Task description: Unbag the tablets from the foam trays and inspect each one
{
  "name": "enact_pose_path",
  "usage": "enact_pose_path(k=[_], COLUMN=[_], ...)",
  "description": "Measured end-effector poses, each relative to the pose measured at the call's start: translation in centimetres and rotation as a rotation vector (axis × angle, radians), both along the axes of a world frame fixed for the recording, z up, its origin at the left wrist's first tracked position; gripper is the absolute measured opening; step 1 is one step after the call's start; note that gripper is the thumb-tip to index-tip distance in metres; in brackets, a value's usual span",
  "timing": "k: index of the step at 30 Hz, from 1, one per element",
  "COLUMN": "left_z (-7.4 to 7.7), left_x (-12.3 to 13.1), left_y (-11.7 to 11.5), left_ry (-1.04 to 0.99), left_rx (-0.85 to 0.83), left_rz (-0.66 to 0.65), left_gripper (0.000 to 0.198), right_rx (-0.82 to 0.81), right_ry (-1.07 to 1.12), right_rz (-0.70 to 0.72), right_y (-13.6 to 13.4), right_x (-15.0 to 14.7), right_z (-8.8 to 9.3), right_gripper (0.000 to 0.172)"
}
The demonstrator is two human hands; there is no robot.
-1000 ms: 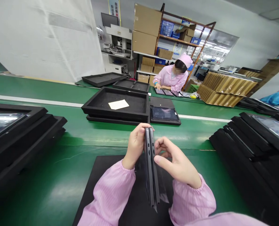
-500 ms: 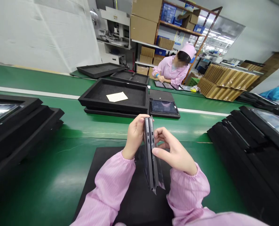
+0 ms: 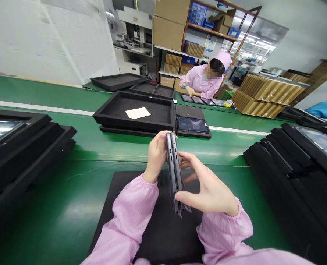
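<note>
Two thin dark tablets (image 3: 173, 173) stand on edge, side by side, over a black mat (image 3: 157, 235), with clear film hanging from their lower ends. My left hand (image 3: 157, 154) grips them at the upper left, its fingers wrapped round the far end. On the other side, my right hand (image 3: 204, 184) has its thumb against the lower edge of the tablets and its fingers against the right face. Its thumb and fingers are spread wide round the pair. Part of its fingers is hidden behind the tablets.
Beyond my hands lie a black foam tray (image 3: 105, 114) with a paper slip (image 3: 138, 113) and a tablet in foam (image 3: 193, 125). Black foam trays are stacked left (image 3: 28, 158) and right (image 3: 279, 173). A person (image 3: 203, 79) in pink works across the green bench (image 3: 77, 184).
The tablets have risen slightly and tilted a little. My right hand's thumb has slid down along them and its fingers have spread wider. The person across has shifted slightly right.
</note>
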State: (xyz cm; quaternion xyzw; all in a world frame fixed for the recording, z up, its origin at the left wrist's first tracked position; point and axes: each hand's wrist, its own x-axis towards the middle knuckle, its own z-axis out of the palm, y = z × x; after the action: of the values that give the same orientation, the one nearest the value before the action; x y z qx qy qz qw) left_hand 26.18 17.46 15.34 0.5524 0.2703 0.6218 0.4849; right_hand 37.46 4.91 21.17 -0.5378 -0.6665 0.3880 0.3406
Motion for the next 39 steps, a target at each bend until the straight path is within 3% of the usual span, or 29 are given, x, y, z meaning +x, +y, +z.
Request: enact_pose_path(k=[13,25,39], left_z=[0.1,0.3,0.4], left_x=[0.1,0.1,0.1], left_y=[0.0,-0.9,-1.2], left_ry=[0.010,0.068,0.070], left_rx=[-0.002,0.039,0.060], left_rz=[0.012,-0.034,-0.099], left_gripper=[0.059,0.060,0.059], right_rx=[0.115,0.137,0.050], right_ry=[-0.004,-0.224,-0.248], right_rz=[0.124,0.066,0.089], right_y=[0.0,-1.9,-2.7], right_x=[1.3,0.3,0.5], right_z=[-0.8,-0.1,0.3], right_gripper=[0.075,0.090,0.091])
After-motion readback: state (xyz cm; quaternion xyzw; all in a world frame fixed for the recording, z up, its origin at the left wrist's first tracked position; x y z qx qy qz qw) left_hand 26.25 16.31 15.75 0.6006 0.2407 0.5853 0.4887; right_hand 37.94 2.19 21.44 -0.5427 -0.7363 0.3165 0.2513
